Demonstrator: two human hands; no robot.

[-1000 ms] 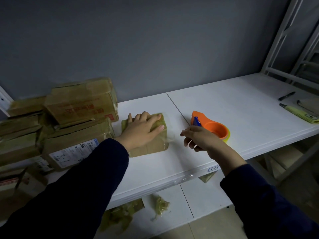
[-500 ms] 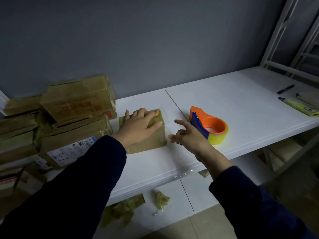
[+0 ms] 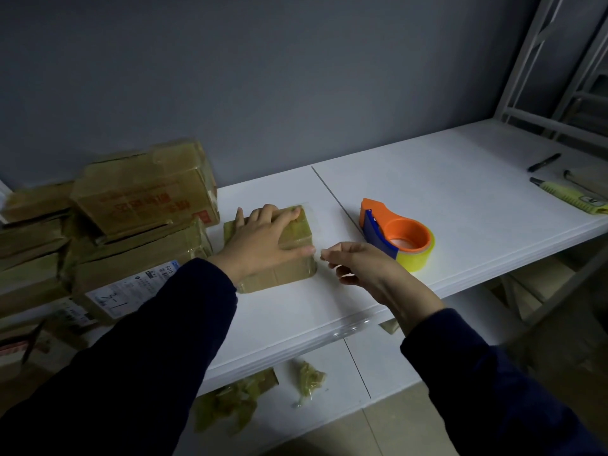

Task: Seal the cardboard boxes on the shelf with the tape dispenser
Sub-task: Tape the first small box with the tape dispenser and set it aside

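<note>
Pressure from the flat, spread left hand (image 3: 263, 241) pins the small cardboard box (image 3: 279, 278) to the shelf (image 3: 460, 199) against sliding; right hand (image 3: 365, 264) pinches the clear tape (image 3: 316, 225) overhang, seemingly to fold it down, tape dispenser (image 3: 408, 225) parked alongside, untouched

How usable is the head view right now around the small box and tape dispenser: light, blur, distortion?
Head view: dim overall, only the white shelf reads bright; stacked boxes at left are blurred; small box and tape dispenser fairly sharp; frame uprights at right lean from wide-angle distortion; whether the right hand pinches anything is too dim to tell.
</note>
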